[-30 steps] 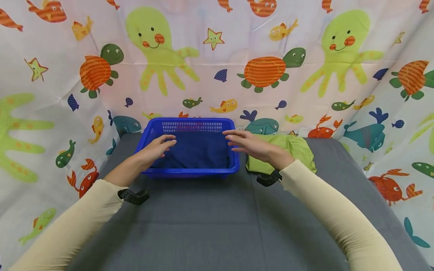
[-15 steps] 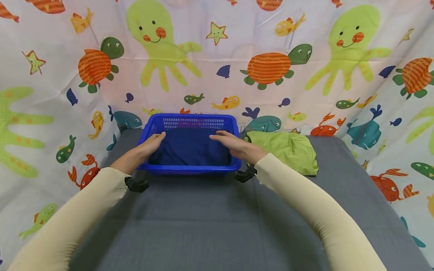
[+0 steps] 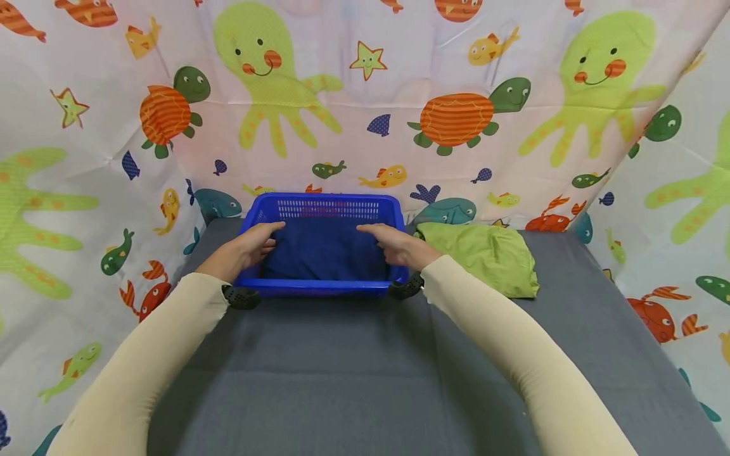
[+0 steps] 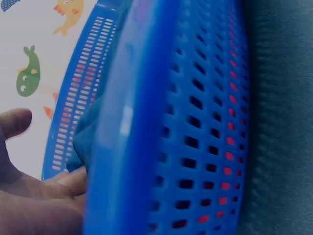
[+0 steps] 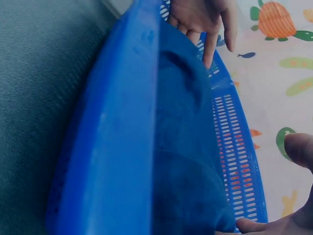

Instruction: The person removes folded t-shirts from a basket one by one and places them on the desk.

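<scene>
A blue plastic basket (image 3: pixel 319 288) with slotted walls stands at the back of the grey table. In it lies a folded dark blue cloth (image 3: pixel 327 250), seen closer as a rounded bundle in the right wrist view (image 5: pixel 183 142). My left hand (image 3: pixel 244 247) reaches over the basket's left side, thumb raised apart from the fingers; its fingertips (image 4: pixel 73 181) dip beside the cloth. Over the right side, my right hand (image 3: pixel 402 246) faces it, thumb stretched out and the other fingers lowered at the cloth's edge. Neither hand grips the cloth.
A crumpled lime green cloth (image 3: pixel 481 256) lies right of the basket, behind my right forearm. A curtain (image 3: pixel 342 139) printed with sea animals hangs at the back and both sides. The grey table cover (image 3: pixel 331 392) stretches toward me in front of the basket.
Both hands have come down from above the basket to its two sides, the right hand moving left off the green cloth. The fingers now reach lower, inside the rim. Basket and cloths stay put.
</scene>
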`<state>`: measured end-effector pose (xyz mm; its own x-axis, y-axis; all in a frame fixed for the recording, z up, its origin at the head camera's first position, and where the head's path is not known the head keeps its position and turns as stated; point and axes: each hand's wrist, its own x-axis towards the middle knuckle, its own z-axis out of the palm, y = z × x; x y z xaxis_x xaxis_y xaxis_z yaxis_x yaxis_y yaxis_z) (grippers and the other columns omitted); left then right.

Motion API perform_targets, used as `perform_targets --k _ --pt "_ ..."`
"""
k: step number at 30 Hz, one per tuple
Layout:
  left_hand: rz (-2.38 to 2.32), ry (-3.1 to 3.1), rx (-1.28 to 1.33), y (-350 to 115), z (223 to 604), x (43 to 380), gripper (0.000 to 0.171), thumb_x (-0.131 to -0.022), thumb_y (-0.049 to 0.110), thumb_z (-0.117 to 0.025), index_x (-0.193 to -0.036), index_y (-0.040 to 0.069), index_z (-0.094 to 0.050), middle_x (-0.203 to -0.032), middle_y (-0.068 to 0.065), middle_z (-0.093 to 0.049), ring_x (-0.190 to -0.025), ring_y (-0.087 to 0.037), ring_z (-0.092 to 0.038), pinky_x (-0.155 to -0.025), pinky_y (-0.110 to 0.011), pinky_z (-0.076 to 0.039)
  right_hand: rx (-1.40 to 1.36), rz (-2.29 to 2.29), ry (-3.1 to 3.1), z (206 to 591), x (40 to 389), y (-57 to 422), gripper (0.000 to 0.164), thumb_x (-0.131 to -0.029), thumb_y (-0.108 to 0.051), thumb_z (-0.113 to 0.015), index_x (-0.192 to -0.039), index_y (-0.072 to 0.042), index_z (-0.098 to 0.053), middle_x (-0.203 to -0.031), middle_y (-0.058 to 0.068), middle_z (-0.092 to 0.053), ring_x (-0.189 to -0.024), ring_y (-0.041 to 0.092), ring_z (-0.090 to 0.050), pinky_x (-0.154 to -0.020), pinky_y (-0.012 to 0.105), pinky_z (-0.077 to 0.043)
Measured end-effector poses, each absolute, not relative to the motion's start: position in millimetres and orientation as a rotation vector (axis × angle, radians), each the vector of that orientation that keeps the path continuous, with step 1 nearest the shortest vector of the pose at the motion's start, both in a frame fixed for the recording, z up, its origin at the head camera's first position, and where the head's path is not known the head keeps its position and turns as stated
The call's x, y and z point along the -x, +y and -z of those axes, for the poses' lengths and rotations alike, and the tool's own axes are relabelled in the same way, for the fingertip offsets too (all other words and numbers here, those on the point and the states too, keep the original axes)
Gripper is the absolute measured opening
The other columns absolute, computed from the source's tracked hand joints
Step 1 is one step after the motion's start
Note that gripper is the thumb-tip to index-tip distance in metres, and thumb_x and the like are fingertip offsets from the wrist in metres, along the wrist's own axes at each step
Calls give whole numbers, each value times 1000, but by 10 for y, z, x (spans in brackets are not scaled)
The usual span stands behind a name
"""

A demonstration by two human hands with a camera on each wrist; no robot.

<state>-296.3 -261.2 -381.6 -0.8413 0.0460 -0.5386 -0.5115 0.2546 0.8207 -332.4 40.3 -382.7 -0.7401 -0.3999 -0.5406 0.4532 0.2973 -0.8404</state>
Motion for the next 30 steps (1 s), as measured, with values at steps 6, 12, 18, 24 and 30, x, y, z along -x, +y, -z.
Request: perform_targets --k 6,12,18,24,30 --pt "-1621 2087 359 -2575 3802 3019 80 -106 43 -43 -164 17 5 -171 -17 5 -158 -38 -4 -128 -57 -5 -35 1575 1891 3831 3350 378 78 -101 -40 -57 -164 -21 -13 -172 1 7 -159 29 7 -128 54 3" --pt "-1732 1985 408 -2591 3829 3034 86 -106 41 -45 -161 26 18 -168 -13 21 -157 -37 8 -128 -58 -5 -24 1532 1905 3863 3355 365 77 -102 -42 -55 -164 -28 -11 -172 -2 11 -159 27 14 -128 56 4" --pt "-1626 2042 352 -2587 3851 3069 84 -105 42 -48 -162 32 14 -168 -11 25 -157 -42 7 -126 -63 -5 38 1501 1882 3879 3359 398 70 -104 -45 -52 -163 -33 -18 -172 -6 12 -158 25 18 -125 61 9" --pt "-1524 2076 302 -2570 3897 3067 75 -106 38 -48 -164 29 -1 -170 -14 18 -157 -45 6 -122 -70 -2 65 1444 1911 3893 3336 380 67 -103 -44 -54 -162 -31 -23 -173 -5 6 -159 25 14 -127 58 6" --pt "-1479 2060 246 -2626 3943 3004 74 -107 29 -49 -164 31 -2 -170 -14 19 -157 -44 5 -123 -69 -7 69 1409 1958 3924 3307 363 71 -101 -35 -61 -162 -30 -25 -173 -1 1 -160 27 5 -128 58 2"
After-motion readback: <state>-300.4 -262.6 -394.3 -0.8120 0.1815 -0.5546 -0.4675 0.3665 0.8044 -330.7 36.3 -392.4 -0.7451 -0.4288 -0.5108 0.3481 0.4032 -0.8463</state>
